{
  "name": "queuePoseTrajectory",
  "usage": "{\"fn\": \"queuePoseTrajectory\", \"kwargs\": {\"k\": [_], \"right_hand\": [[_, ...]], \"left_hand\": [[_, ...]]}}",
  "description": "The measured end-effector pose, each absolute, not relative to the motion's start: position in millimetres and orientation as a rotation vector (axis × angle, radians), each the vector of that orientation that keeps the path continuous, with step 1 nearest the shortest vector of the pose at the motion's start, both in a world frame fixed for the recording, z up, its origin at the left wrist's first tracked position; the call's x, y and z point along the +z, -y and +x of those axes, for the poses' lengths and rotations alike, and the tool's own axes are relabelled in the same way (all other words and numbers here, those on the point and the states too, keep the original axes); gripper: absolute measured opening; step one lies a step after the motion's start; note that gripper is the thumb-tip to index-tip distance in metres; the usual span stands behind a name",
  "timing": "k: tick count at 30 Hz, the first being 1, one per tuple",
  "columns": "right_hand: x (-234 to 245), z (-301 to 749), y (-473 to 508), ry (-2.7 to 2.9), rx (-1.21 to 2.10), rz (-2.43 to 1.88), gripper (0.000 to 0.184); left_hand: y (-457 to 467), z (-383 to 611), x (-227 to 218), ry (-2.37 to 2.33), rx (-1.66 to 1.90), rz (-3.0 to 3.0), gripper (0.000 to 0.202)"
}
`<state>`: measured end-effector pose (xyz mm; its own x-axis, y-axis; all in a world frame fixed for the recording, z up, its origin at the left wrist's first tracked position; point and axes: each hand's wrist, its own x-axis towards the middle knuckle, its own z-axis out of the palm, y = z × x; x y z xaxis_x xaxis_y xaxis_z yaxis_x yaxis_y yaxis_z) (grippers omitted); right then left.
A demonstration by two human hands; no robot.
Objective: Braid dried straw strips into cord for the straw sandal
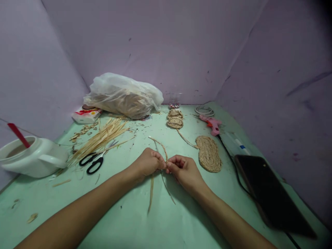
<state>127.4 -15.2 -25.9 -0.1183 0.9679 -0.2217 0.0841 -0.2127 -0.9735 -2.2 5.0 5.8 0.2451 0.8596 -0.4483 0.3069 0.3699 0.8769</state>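
Observation:
My left hand [148, 163] and my right hand [183, 169] meet at the middle of the green table [166, 221], fingers pinched together on a twisted straw cord [161, 145]. The braided end of the cord curls away from the hands toward the back. Loose straw strands [151, 193] trail from the pinch toward me. Just right of my right hand lies a flat oval coil of woven cord [208, 153], with its tail running back to smaller coils [175, 119].
Black-handled scissors [92, 162] and a bundle of straw strips [101, 138] lie left. A white pot [33, 157] with a red stick stands far left. A plastic bag of straw [124, 95] sits at the back. A pink glue gun [212, 124] and a dark phone [267, 192] lie right.

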Motion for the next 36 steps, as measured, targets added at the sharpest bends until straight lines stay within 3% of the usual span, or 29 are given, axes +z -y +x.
{"fn": "queuePoseTrajectory", "kwargs": {"k": [9, 16, 22, 25, 31, 36], "right_hand": [[-24, 146, 10, 1.725, 1.026, -1.474, 0.015], [-20, 136, 18, 1.625, 1.013, -1.559, 0.015], [-20, 126, 32, 2.029, 0.466, -1.408, 0.021], [-22, 124, 35, 2.135, 0.353, -1.407, 0.023], [-14, 129, 31, 1.983, 0.774, -1.281, 0.017], [-5, 149, 5, 0.956, 1.341, -1.447, 0.02]], "left_hand": [[-4, -2, -9, -1.382, 0.728, 1.23, 0.008], [0, 6, -12, -1.436, 0.785, 1.073, 0.006], [3, 12, 2, -1.429, 0.755, 0.796, 0.009], [3, 12, 2, -1.406, 0.757, 0.779, 0.006], [1, 8, -8, -1.401, 0.794, 0.956, 0.005], [4, 3, -8, -1.289, 0.701, 1.251, 0.008]]}}
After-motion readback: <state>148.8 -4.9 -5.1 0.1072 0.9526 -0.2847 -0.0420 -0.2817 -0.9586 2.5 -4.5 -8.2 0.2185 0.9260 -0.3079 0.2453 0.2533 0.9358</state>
